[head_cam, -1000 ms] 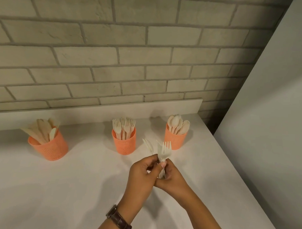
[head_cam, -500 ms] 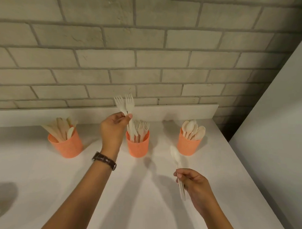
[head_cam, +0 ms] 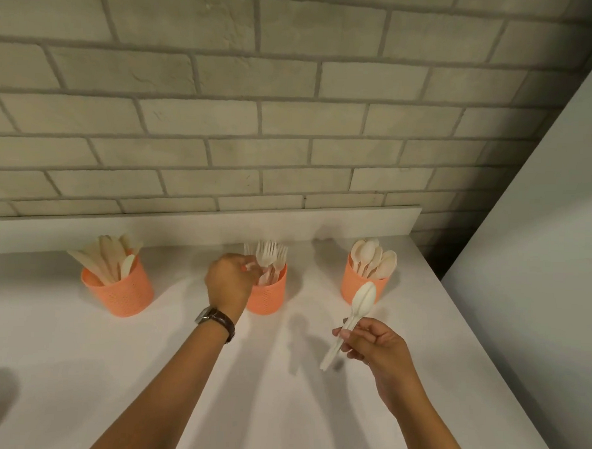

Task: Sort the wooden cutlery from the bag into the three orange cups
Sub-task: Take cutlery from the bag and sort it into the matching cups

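Head cam: sorting looks well along. Landmark = middle cup [head_cam: 267, 295], holding forks. Left of it, knife cup [head_cam: 119, 290] is well stocked; right of it, spoon cup [head_cam: 366, 287] too. Left hand [head_cam: 229, 282] is at the middle cup's rim, fingers pinched on forks [head_cam: 263, 256] partly in the cup, not yet let go. Right hand [head_cam: 374, 344], right of & nearer than the middle cup, is closed on a spoon [head_cam: 355, 313], bowl up, just short of the spoon cup. No bag in view, so what's left can't be told.
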Demonstrator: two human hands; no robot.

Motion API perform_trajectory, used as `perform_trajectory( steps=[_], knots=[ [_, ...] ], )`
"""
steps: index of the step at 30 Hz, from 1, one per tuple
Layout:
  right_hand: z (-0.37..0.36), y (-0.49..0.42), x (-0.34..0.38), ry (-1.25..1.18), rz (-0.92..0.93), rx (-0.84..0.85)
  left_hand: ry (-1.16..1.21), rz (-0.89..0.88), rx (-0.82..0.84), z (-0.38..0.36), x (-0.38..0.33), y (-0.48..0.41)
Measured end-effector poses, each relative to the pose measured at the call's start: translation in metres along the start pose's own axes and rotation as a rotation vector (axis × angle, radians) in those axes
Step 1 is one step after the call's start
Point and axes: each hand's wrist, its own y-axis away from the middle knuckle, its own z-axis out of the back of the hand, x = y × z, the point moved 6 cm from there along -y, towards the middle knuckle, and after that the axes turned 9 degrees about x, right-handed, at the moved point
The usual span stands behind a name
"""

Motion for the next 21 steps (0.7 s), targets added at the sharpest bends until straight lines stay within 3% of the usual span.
perform_trajectory(
  steps=[4, 11, 14, 17, 21],
  knots=[
    [0.008, -0.010, 0.036, 0.152, 0.086, -0.064, 0.012, -0.091, -0.049, 0.014, -0.005, 0.010],
    [0.045, -0.060, 0.110, 0.395, 0.291, -0.369, 0.185, -0.242, 0.001, 0.018, -0.033, 0.061],
    [0.048, -0.081, 0.110, 0.454, 0.260, -0.397, 0.219, -0.253, 0.019, 0.018, -0.037, 0.083],
    [0.049, -0.099, 0.085, 0.535, 0.116, -0.367, 0.253, -0.255, 0.032, 0.021, -0.038, 0.098],
    [0.048, -0.098, 0.070, 0.403, 0.037, -0.355, 0.304, -0.250, 0.018, 0.032, -0.038, 0.109]
  ],
)
